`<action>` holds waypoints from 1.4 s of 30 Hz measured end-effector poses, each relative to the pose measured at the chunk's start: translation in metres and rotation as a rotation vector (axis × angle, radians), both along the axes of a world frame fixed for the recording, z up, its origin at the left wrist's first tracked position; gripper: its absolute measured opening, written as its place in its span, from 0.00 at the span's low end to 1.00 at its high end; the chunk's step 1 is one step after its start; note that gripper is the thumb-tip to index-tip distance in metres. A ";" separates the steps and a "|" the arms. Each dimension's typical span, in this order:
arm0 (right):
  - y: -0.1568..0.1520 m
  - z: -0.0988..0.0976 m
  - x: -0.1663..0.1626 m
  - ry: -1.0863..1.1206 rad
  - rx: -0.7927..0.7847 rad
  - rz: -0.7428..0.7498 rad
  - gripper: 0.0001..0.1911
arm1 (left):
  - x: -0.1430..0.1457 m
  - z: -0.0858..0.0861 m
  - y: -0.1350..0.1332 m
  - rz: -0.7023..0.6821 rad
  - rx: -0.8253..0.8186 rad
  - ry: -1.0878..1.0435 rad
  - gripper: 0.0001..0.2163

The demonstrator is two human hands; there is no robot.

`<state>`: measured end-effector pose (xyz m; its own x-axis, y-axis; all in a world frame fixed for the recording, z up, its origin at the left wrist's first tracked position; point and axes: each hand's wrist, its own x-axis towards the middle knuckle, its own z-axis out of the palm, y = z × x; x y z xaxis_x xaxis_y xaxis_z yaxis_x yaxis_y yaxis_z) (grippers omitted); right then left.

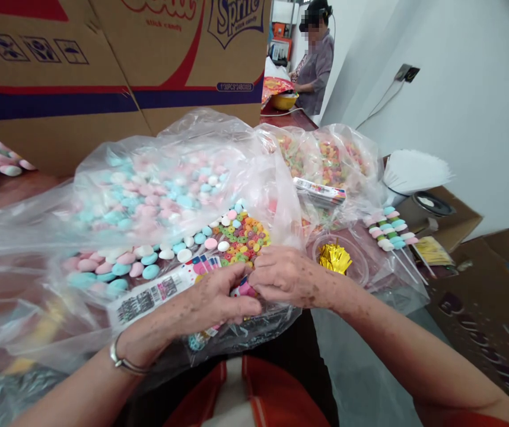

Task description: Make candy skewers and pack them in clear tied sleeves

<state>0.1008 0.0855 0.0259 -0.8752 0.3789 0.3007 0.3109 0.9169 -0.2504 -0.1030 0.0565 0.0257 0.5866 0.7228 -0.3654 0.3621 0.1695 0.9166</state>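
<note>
My left hand (210,299), with a silver bangle on its wrist, and my right hand (288,276) meet close to the table's front edge. Between their fingertips is a small piece of colourful printed wrapper (244,287); whatever it encloses is hidden by the fingers. Under and beside my left hand lies a fanned stack of long printed wrappers (161,290). Just behind my hands are small ring-shaped candies (248,237) in green, orange and red. Pink, blue and white oval candies (148,261) spill from a clear plastic bag (201,133).
A large cardboard box (183,95) stands behind the bags. To the right are a round tub of gold ties (334,258), candy sticks (390,231), a stack of printed labels (319,190), white sticks (414,169) and open boxes (486,314). Another person (319,65) works farther back.
</note>
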 end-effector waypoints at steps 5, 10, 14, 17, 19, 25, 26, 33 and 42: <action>0.008 0.005 0.000 0.060 -0.057 0.031 0.11 | -0.007 0.006 -0.002 0.040 -0.214 -0.114 0.14; 0.001 0.003 -0.006 0.282 -0.103 -0.391 0.18 | 0.001 -0.001 -0.008 0.374 -0.249 -0.221 0.15; -0.011 0.000 -0.015 0.295 -0.188 -0.373 0.20 | 0.008 -0.005 -0.012 0.502 -0.142 -0.210 0.15; -0.017 -0.003 -0.023 0.350 -0.320 -0.313 0.21 | 0.010 -0.004 -0.015 0.541 -0.049 -0.181 0.16; -0.019 -0.006 -0.029 0.439 -0.465 -0.347 0.26 | 0.010 0.000 -0.014 0.590 0.067 -0.117 0.16; -0.025 -0.017 -0.048 0.643 -0.887 -0.553 0.25 | 0.006 0.007 -0.005 0.670 0.363 0.079 0.15; -0.026 -0.018 -0.050 0.618 -0.908 -0.555 0.18 | 0.006 0.006 -0.005 0.676 0.362 0.089 0.15; -0.025 -0.023 -0.055 0.753 -0.959 -0.512 0.07 | 0.004 -0.004 -0.011 0.741 -0.020 -0.410 0.11; -0.017 -0.038 -0.052 0.873 -1.290 -0.193 0.19 | -0.014 -0.005 -0.012 0.614 -0.344 -0.419 0.07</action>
<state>0.0485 0.0685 -0.0118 -0.5206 0.8512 0.0659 -0.2600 -0.0846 -0.9619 -0.1173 0.0442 0.0210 0.2595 0.8472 -0.4636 -0.2481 0.5224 0.8158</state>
